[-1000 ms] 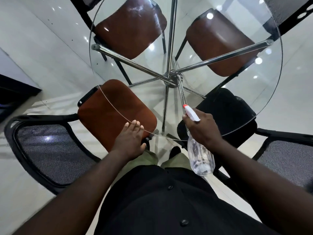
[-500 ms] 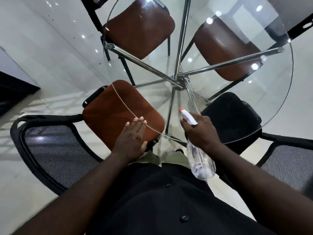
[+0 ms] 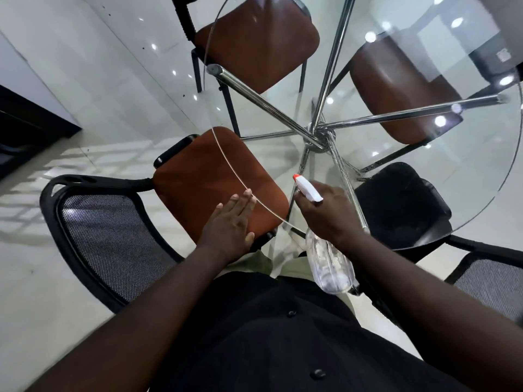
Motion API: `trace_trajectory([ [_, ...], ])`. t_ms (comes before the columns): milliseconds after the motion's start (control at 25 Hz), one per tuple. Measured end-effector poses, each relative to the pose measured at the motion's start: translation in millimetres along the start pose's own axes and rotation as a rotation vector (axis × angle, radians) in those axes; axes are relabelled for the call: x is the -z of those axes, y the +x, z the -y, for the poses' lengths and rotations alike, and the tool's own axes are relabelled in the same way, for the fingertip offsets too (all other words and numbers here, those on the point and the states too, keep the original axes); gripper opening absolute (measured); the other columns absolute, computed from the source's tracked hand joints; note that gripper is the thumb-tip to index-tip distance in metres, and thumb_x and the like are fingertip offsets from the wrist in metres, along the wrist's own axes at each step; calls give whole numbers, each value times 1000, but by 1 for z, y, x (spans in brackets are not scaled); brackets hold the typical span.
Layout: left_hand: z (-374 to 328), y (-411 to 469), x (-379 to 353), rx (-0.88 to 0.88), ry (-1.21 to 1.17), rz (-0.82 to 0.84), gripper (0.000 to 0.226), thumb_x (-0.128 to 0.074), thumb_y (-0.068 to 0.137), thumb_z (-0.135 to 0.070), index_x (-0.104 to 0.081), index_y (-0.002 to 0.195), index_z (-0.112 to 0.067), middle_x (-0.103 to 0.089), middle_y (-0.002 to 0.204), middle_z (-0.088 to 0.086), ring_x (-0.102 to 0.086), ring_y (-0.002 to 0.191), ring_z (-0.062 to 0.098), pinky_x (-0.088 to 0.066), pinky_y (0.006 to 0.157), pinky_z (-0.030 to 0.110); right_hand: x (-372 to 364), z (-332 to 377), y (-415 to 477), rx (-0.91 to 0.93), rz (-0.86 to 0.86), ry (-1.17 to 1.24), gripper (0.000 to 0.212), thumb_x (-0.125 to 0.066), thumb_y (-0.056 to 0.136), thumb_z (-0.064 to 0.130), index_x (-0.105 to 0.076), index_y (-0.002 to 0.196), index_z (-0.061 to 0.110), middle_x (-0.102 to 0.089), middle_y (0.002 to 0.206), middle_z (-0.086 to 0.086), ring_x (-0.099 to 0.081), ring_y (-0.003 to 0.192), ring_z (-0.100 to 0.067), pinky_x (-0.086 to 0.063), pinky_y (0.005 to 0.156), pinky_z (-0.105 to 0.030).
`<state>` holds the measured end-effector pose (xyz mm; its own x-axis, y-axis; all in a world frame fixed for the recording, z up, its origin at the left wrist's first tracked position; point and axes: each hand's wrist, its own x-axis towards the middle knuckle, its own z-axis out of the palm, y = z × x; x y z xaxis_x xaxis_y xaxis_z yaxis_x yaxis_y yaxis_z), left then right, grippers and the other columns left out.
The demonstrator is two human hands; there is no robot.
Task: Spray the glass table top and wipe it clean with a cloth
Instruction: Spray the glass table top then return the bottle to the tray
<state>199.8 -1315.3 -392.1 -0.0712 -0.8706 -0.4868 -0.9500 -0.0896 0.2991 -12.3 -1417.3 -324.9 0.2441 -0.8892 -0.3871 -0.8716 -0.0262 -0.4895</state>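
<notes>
A round glass table top (image 3: 467,165) on chrome legs fills the upper right of the head view. My right hand (image 3: 325,213) grips a clear spray bottle (image 3: 329,261) with a white trigger head and red nozzle, held over the near edge of the glass and pointing up-left. My left hand (image 3: 230,224) lies flat with straight fingers, its fingertips at the near left rim of the glass. No cloth is in view.
Brown-cushioned chairs (image 3: 203,188) stand around and under the table, one right below my left hand. A black-cushioned chair (image 3: 402,205) sits under the near right edge. Mesh chair backs (image 3: 107,236) flank me on both sides. The floor is glossy white tile.
The view has shifted, so the table sits further right in frame. Both hands keep their hold and pose; the bottle stays pointed over the near glass edge.
</notes>
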Motion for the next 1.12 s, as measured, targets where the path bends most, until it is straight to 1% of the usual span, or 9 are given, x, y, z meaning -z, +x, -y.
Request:
trace_trajectory([
  [80,4,-2,2,7,-14,-12,86,-58,97,-44,-13,166,-21,-2,175,-3,-9,160,21,-17,127,45,-1,14,7,7,21,-4,38,-50,97,50,-69,119,25,-70,100,-13,-63,95,-38,-56,85,-47],
  [120,7,-4,2,14,-25,-11,84,-58,97,-44,-16,165,-20,-5,174,-2,-11,160,21,-18,127,45,-3,18,10,13,27,2,38,-49,95,52,-68,117,26,-70,101,-13,-63,96,-38,-56,85,-47],
  [200,13,-7,2,34,-47,-9,81,-58,97,-44,-20,165,-20,-9,174,-2,-12,160,20,-18,126,44,-8,26,15,33,39,6,31,-47,91,54,-60,98,26,-69,95,-11,-61,90,-39,-55,79,-46],
  [280,17,-10,1,43,-70,-24,78,-59,98,-42,-24,164,-19,-14,173,-1,-15,160,20,-19,126,43,-11,29,15,45,59,-1,24,-49,93,51,-53,87,28,-67,90,-10,-60,87,-38,-53,76,-45],
  [480,16,-13,4,32,-114,-124,66,-62,95,-35,-45,154,-9,-36,166,9,-33,154,26,-32,122,45,-13,12,-1,81,87,-69,21,-52,99,43,-57,90,25,-60,82,-1,-56,79,-31,-44,68,-39],
  [640,3,-6,7,-1,-123,-211,64,-56,89,-34,-56,144,-2,-51,154,18,-46,145,33,-39,119,47,-8,-25,-28,73,135,-154,22,-51,99,46,-53,88,28,-59,78,4,-62,79,-31,-46,66,-37],
  [920,-48,15,22,-169,-57,-171,61,-66,93,-27,-51,148,-4,-44,159,16,-37,151,30,-30,126,43,10,-74,-75,-37,128,-147,20,-48,103,46,-40,86,38,-61,90,9,-59,88,-24,-40,70,-37],
  [1040,-70,25,27,-216,-18,-128,63,-64,95,-29,-48,151,-6,-41,162,14,-32,153,28,-24,128,40,16,-93,-85,-127,72,-115,21,-49,102,45,-52,88,29,-64,92,1,-63,87,-30,-45,70,-39],
  [1120,-89,29,29,-242,12,-103,64,-65,95,-29,-47,152,-6,-41,162,15,-31,154,28,-21,129,37,24,-111,-91,-220,18,-66,23,-49,102,46,-56,92,26,-65,95,-1,-59,84,-31,-45,72,-40],
])
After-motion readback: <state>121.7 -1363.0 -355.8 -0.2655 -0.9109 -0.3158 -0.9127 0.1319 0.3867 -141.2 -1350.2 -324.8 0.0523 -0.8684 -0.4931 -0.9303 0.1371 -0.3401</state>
